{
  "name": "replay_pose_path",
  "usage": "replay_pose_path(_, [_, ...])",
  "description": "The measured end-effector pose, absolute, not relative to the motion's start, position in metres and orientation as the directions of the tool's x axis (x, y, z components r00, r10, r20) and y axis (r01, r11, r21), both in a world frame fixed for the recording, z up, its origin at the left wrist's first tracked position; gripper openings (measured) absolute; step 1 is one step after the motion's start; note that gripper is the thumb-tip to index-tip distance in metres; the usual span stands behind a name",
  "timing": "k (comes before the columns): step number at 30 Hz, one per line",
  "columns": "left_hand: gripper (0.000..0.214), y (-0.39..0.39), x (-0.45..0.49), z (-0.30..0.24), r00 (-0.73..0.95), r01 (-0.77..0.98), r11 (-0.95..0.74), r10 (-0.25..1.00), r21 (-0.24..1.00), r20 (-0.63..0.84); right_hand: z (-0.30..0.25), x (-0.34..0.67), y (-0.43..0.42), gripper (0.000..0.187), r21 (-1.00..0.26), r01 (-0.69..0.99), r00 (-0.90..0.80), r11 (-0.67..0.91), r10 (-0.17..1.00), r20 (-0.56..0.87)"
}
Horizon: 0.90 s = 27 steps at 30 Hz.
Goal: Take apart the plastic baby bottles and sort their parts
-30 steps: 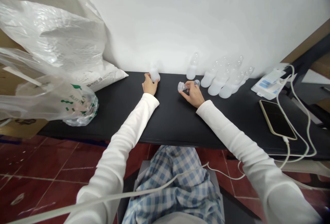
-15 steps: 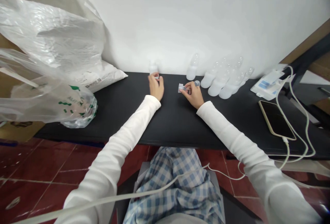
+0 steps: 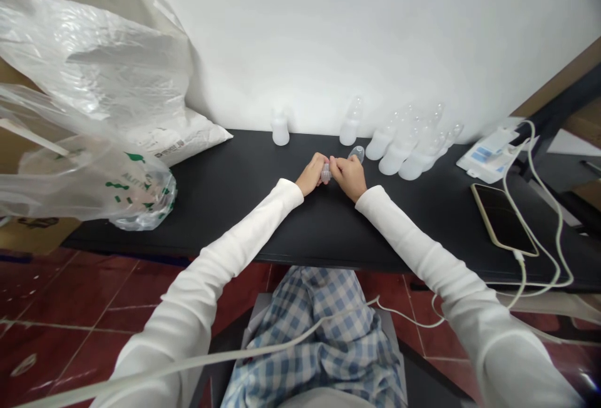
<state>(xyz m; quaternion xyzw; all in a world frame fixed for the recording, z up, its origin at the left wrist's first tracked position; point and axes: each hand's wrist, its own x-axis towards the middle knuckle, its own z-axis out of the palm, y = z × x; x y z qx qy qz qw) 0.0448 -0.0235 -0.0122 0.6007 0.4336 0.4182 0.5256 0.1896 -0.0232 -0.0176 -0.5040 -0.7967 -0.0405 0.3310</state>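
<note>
My left hand (image 3: 312,174) and my right hand (image 3: 348,175) meet over the middle of the black table (image 3: 263,220). Both are closed on a small clear plastic piece (image 3: 325,172) held between them. A clear dome-shaped cap (image 3: 357,153) lies on the table just behind my right hand. A small white bottle (image 3: 280,130) stands alone by the wall, behind my left hand. Another white bottle (image 3: 349,126) stands upright further right.
Several white bottles (image 3: 406,148) lie in a row at the back right. A phone (image 3: 504,217) on a white cable (image 3: 544,208) and a white-blue packet (image 3: 488,154) sit at the right. Large plastic bags (image 3: 94,114) fill the left end.
My left hand let go of the small white bottle by the wall and came right. It now joins my right hand on the clear piece.
</note>
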Motion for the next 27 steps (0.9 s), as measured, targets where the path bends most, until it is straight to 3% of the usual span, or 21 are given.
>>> replay_pose_path(6, [0.038,-0.020,0.039,0.007,0.490,0.006,0.284,0.835,0.959,-0.251,-0.009,0.196,-0.018,0.063,-0.011,0.763,-0.520,0.646,0.624,0.583])
replay_pose_path(9, [0.041,-0.013,0.025,0.013,0.617,0.074,0.504,0.655,0.860,-0.437,-0.004,0.212,-0.015,0.063,0.045,0.692,-0.624,0.720,0.566,0.538])
replay_pose_path(11, [0.041,-0.004,0.013,0.014,0.604,0.055,0.554,0.644,0.831,-0.469,-0.001,0.227,-0.012,0.066,0.056,0.707,-0.600,0.705,0.557,0.574])
replay_pose_path(13, [0.041,0.006,0.002,0.011,0.463,-0.071,0.477,0.794,0.876,-0.395,0.000,0.240,-0.008,0.068,0.034,0.771,-0.504,0.636,0.577,0.643])
replay_pose_path(16, [0.033,0.019,-0.007,0.001,0.161,-0.167,0.207,0.970,0.964,-0.180,-0.001,0.246,-0.005,0.066,-0.032,0.822,-0.409,0.569,0.628,0.662])
replay_pose_path(20, [0.022,0.025,-0.009,-0.016,-0.024,0.147,-0.086,0.996,0.985,0.091,-0.008,0.231,-0.007,0.055,-0.106,0.803,-0.417,0.586,0.680,0.604])
replay_pose_path(24, [0.026,0.022,-0.012,-0.024,0.034,0.455,-0.238,0.968,0.858,0.250,-0.014,0.218,-0.009,0.041,-0.152,0.815,-0.392,0.560,0.725,0.566])
replay_pose_path(27, [0.021,0.020,-0.015,-0.026,0.040,0.621,-0.262,0.952,0.739,0.303,-0.015,0.216,-0.008,0.032,-0.122,0.811,-0.432,0.572,0.727,0.534])
